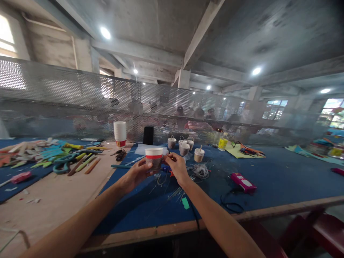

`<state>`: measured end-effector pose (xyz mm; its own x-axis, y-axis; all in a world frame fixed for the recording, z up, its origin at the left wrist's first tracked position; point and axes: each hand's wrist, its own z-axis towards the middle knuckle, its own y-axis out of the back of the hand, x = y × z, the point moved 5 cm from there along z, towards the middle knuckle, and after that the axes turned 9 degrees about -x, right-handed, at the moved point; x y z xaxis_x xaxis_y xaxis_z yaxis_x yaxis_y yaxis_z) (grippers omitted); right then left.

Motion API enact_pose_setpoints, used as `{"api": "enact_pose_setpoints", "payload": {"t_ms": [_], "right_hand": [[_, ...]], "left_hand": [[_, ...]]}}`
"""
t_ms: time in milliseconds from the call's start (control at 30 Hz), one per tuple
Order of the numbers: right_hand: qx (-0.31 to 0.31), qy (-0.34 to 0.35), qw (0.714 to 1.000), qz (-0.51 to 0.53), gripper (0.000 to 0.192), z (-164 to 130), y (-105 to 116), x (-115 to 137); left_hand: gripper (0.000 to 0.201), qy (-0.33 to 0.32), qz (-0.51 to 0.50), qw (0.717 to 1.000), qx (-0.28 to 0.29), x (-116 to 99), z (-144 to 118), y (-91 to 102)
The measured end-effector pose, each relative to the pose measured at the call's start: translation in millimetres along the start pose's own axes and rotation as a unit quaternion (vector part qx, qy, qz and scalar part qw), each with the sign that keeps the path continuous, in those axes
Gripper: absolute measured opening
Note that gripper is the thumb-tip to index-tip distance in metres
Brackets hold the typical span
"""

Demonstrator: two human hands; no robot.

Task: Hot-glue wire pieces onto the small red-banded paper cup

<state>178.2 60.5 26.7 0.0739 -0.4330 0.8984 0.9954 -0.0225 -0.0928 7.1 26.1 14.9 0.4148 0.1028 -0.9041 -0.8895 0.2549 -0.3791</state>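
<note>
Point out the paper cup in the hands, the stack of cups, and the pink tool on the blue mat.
paper cup (154, 157): head view, on its side wall.
stack of cups (119, 132): head view, mid-stack.
pink tool (243, 181): head view, on its body.

A concrete ceiling (242, 32) with heavy beams (199, 32) ran overhead, lit by round lamps (105, 33). A perforated metal screen (67, 96) stood along the far edge of the desk (282, 179), which was covered in blue felt and edged in wood. Blurred people sat behind the screen. Windows (275, 109) glowed at the right, and another window (5, 36) shone at the upper left.
</note>
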Motion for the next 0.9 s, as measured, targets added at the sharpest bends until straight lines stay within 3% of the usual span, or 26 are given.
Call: {"api": "enact_pose_setpoints", "payload": {"t_ms": [200, 567, 900], "right_hand": [[0.002, -0.001, 1.0, -0.012, 0.023, 0, 0, 0], [0.011, -0.068, 0.997, 0.044, 0.022, -3, -3, 7], [0.037, -0.146, 0.981, 0.122, 0.035, 1, -3, -11]], "left_hand": [[0.042, -0.003, 0.0, 1.0, 0.001, 1, 1, 0.8], [0.04, 0.005, 0.005, 1.0, 0.018, 2, 1, 3.1], [0.037, 0.023, -0.007, 0.999, 0.025, 7, 4, 7.3]]}}
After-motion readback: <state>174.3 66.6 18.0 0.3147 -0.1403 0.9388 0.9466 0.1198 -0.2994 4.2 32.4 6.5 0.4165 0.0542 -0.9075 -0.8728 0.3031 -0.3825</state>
